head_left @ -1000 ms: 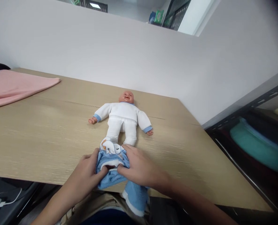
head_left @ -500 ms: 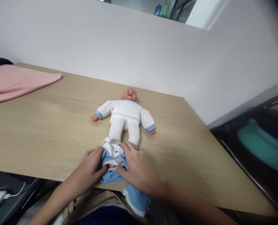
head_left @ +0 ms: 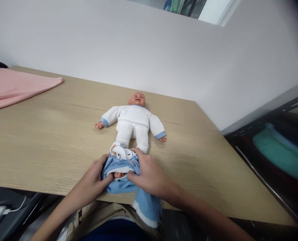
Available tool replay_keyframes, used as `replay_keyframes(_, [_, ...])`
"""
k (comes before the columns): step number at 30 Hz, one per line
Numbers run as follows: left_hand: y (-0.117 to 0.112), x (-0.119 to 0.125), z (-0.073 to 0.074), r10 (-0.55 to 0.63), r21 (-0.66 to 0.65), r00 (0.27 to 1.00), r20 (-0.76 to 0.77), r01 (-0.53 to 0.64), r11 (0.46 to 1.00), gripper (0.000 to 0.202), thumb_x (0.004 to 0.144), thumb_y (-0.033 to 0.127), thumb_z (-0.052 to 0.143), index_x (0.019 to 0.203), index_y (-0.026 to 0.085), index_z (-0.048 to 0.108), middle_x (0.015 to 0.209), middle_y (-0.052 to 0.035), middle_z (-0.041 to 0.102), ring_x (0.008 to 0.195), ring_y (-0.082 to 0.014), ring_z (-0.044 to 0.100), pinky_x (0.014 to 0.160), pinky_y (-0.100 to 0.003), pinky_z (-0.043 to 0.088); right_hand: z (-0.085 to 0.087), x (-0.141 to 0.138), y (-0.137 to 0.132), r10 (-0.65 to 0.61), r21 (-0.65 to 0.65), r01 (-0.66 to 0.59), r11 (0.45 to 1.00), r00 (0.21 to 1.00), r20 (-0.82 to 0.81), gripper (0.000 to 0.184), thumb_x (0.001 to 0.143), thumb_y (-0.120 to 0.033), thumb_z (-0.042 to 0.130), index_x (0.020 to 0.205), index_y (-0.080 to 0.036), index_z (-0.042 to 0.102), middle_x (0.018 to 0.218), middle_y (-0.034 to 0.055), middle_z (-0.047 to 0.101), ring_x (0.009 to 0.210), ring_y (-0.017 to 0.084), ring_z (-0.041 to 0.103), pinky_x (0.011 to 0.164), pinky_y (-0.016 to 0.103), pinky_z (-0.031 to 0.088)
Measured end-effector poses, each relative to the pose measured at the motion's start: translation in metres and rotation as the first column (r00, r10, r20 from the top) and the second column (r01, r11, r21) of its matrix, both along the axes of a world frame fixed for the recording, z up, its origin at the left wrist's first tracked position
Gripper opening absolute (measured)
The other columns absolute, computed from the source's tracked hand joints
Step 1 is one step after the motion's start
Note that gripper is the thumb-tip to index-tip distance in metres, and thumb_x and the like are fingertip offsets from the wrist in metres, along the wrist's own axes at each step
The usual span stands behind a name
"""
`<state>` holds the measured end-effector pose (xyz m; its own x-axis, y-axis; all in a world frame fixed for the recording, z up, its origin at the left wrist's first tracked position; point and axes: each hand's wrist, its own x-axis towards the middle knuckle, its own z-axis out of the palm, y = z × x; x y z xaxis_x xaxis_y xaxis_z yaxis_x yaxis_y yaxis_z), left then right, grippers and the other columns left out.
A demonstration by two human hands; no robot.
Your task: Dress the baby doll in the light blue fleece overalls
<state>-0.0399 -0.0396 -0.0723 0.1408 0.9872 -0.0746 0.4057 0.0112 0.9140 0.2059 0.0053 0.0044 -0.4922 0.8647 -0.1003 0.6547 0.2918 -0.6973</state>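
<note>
On the pale table (head_left: 51, 150) lies a doll (head_left: 134, 114); at its feet, left hand (head_left: 95, 175) and right hand (head_left: 152, 175), half-curled, pinch the blue garment (head_left: 123, 186), its opening best stretched evenly around the toes (head_left: 118, 175).

The surface (head_left: 63, 134), in pale wood grain, met a plain white wall (head_left: 113, 43) along its far edge; a thin seam (head_left: 71, 104) crossed its width. Above, a window-like opening (head_left: 189, 8), cut off by the top of the view, was bordered at right by a white frame (head_left: 229, 11). At far right stood a black rack (head_left: 271, 115) with a slotted rail. Lighting was soft and diffuse.
</note>
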Motion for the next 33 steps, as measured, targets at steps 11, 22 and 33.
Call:
replay_keyframes(11, [0.015, -0.003, -0.002, -0.064, 0.128, 0.994, 0.092, 0.052, 0.990, 0.032, 0.112, 0.046, 0.064, 0.133, 0.022, 0.067, 0.138, -0.0121, 0.075, 0.126, -0.0310, 0.071, 0.113, -0.043, 0.056, -0.012, 0.006, 0.011, -0.021, 0.020, 0.025, 0.999, 0.987, -0.158, 0.030, 0.086, -0.015, 0.077, 0.114, -0.021, 0.070, 0.094, 0.0001, 0.076, 0.082, 0.024, 0.069, 0.075, 0.034, 0.046])
replay_keyframes(22, [0.074, -0.026, 0.029, -0.345, 0.049, 0.938, 0.034, 0.343, 0.938, 0.041, 0.110, 0.050, 0.066, 0.138, 0.023, 0.076, 0.143, -0.0115, 0.080, 0.133, -0.0361, 0.075, 0.120, -0.050, 0.058, -0.006, 0.024, 0.073, 0.273, 0.101, -0.258, 0.961, 0.943, -0.189, 0.019, 0.100, -0.035, 0.080, 0.109, -0.020, 0.071, 0.108, 0.0027, 0.077, 0.098, 0.025, 0.071, 0.090, 0.036, 0.053])
replay_keyframes(33, [0.105, -0.057, 0.042, -0.404, -0.014, 0.914, 0.023, 0.405, 0.914, 0.048, 0.104, 0.067, 0.071, 0.127, 0.026, 0.077, 0.127, -0.0111, 0.080, 0.124, -0.0354, 0.074, 0.112, -0.051, 0.062, -0.026, 0.079, 0.082, 0.135, -0.253, -0.277, 0.927, 0.875, -0.464, 0.073, 0.099, -0.074, 0.081, 0.146, -0.021, 0.069, 0.138, 0.0092, 0.075, 0.127, 0.031, 0.072, 0.112, 0.046, 0.058])
